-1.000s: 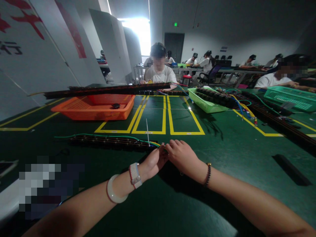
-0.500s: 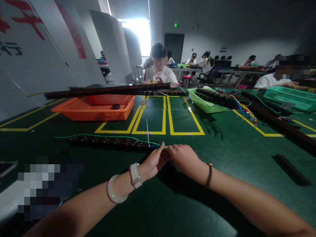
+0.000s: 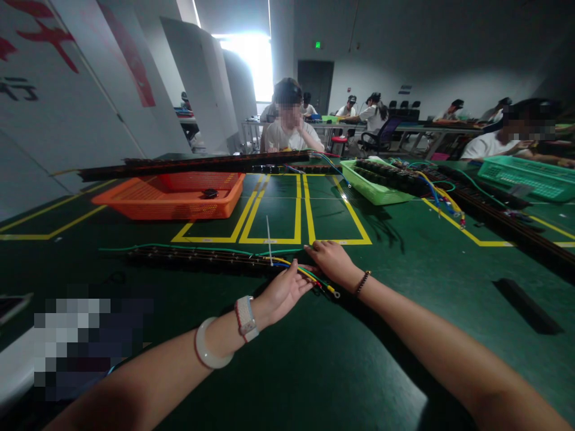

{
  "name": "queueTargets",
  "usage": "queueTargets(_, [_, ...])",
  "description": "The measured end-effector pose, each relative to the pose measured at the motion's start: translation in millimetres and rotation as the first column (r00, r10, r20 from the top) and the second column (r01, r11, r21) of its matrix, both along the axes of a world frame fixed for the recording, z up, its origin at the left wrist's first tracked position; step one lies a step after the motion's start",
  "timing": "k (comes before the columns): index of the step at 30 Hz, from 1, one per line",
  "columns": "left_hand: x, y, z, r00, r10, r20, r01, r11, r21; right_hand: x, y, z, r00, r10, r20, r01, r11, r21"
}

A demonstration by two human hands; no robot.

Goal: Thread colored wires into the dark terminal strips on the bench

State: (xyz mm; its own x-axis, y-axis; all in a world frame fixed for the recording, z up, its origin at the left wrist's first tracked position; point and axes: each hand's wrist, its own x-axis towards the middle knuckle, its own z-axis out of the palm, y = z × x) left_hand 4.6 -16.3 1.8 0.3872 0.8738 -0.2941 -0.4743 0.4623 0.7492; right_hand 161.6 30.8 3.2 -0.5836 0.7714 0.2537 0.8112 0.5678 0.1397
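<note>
While the left hand [image 3: 287,293] pinches a wire bundle [image 3: 309,275] between thumb and fingers, the right hand [image 3: 335,259] sits at about two o'clock from it, its fingertips narrowed on a loose green lead [image 3: 283,252]. Yellow, green and blue wires make up the bundle, thin, smooth and bending gently together. Its free end shows a bright metal ring terminal [image 3: 336,294] behind a yellow sleeve, with red sleeves [image 3: 318,284] just beside it.

Passing under the left thumb and across the fingers, the wires jut out past the fingertips, their tips near three o'clock from that hand. The other left fingers are loosely extended beneath them. Between nine and ten o'clock, the bundle meets a long black strip [image 3: 197,258] dotted with small pale marks, lying on the green worktop [image 3: 278,371]. The loose lead runs along the strip's far edge to the right fingertips, apart from the bundle. Near the strip's end, a slim white cable tie [image 3: 269,239] points towards twelve o'clock.

An orange basket [image 3: 157,209] lies at ten o'clock from the left hand; a light green basket [image 3: 381,196] is at one from the right.
</note>
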Motion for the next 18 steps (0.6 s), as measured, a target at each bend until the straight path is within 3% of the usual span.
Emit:
queueTargets(5, [-1.3, 0.1, -0.4, 1.0, -0.021, 0.019, 0.021, 1.0, -0.015, 4.1, -2.8, 4.7, 1.0, -0.006, -0.006, 0.006, 1.0, -0.022])
queueTargets(10, [-2.1, 0.9, -5.4, 0.999, -0.008, 0.051, 0.008, 1.0, -0.002, 6.7, -24.3, 34.2, 0.988, -0.108, -0.109, 0.097, 0.99, -0.099])
queueTargets(13, [-2.5, 2.0, -7.3, 0.998, -0.007, 0.068, 0.007, 1.0, -0.002, 2.2, -43.1, 45.7, 0.991, -0.113, -0.065, 0.1, 0.979, -0.178])
queueTargets(18, [-2.1, 4.9, -5.5, 0.998, -0.022, 0.06, 0.024, 0.999, -0.03, -13.6, -60.2, 36.7, 0.993, -0.11, 0.044, 0.115, 0.982, -0.152])
